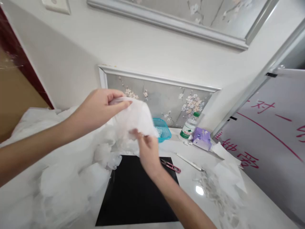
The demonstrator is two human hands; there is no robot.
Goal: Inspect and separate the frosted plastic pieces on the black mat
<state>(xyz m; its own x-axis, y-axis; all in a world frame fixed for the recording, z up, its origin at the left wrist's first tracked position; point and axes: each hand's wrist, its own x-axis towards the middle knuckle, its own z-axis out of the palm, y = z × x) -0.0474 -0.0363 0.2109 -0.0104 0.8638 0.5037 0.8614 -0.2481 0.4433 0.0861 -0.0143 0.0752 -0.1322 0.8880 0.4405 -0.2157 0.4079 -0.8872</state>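
Observation:
A thin, white, gauzy piece point(139, 116) hangs in the air above the far end of a black mat point(137, 194). My left hand point(102, 106) pinches its upper left edge between thumb and fingers. Lower down, my right hand point(149, 152) has its fingers closed at the bottom of the same piece, and its fingertips are blurred. Pink-handled snips point(171, 166) lie by the mat's upper right corner, beyond my right wrist. A small clear plastic item point(114, 161) rests at the mat's upper left corner.
White fluffy material point(64, 181) is heaped across the left side. Behind stand a blue basket point(164, 135), a green-capped bottle point(189, 126) and a purple tissue pack point(202, 138). A white pen-like tool point(189, 161) and translucent scraps point(219, 197) lie on the right.

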